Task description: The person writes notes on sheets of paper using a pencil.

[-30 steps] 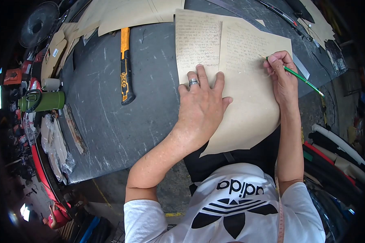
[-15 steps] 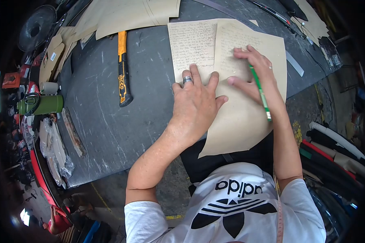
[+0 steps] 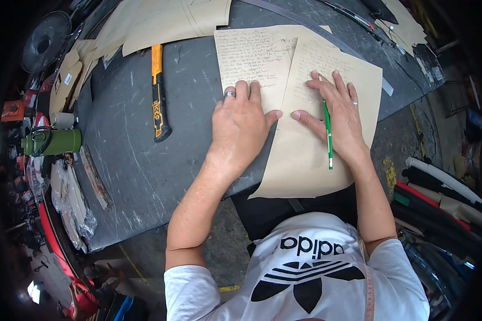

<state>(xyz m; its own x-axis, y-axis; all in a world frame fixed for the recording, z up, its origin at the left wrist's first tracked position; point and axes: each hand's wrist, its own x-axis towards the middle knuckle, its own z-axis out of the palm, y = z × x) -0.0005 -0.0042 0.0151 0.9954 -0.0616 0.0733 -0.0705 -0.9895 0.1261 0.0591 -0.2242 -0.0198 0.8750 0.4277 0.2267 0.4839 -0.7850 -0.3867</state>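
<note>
Two brown paper sheets with handwriting lie on the dark table, the right sheet (image 3: 316, 144) overlapping the left sheet (image 3: 251, 48). My left hand (image 3: 241, 120) rests palm down on the lower part of the left sheet, a ring on one finger, its thumb out toward the right sheet's edge. On the right sheet lies my right hand (image 3: 337, 115), fingers spread, with a green pencil (image 3: 328, 136) tucked between its fingers and pointing down toward me. The lower end of the right sheet hangs past the table edge.
A yellow and black cutter (image 3: 158, 96) lies on the dark table (image 3: 118, 176) to the left. Large brown sheets (image 3: 171, 21) cover the back. A green flask (image 3: 53, 142) stands at the left edge; a metal ruler (image 3: 284, 18) lies behind the papers. A person in red (image 3: 83, 302) is at lower left.
The right hand has moved left and down from the right sheet's edge, and its fingers have spread. The right sheet has turned and shifted against the left sheet; the left hand has shifted left.
</note>
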